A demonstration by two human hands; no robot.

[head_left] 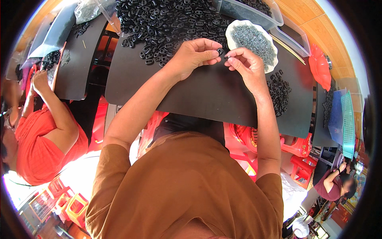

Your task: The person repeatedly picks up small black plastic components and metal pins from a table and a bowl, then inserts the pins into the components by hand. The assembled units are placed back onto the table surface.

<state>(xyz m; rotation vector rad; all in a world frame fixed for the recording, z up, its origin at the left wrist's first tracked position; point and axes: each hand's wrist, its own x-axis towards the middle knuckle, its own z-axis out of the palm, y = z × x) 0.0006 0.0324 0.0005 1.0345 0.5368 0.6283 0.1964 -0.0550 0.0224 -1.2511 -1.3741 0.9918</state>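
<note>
My left hand (pixel 197 55) pinches a small black two-holed oval piece (pixel 220 51) between thumb and fingertips. Close beside it, my right hand (pixel 247 65) has thumb and forefinger closed on a tiny dark part (pixel 227 57), too small to name. A large heap of black two-holed oval pieces (pixel 167 28) covers the far side of the dark table (pixel 191 99). Just beyond my right hand sits a white scalloped dish (pixel 271 65) filled with small greyish parts (pixel 252 40). Right of my right forearm lies a smaller pile of black pieces (pixel 278 93).
Clear plastic bins (pixel 292 38) stand at the far right, near a red scalloped dish (pixel 319 65) and a teal basket (pixel 348 123). At the left, a person in red (pixel 51 135) works at another table (pixel 75 75). Red stools (pixel 304 169) stand below the table.
</note>
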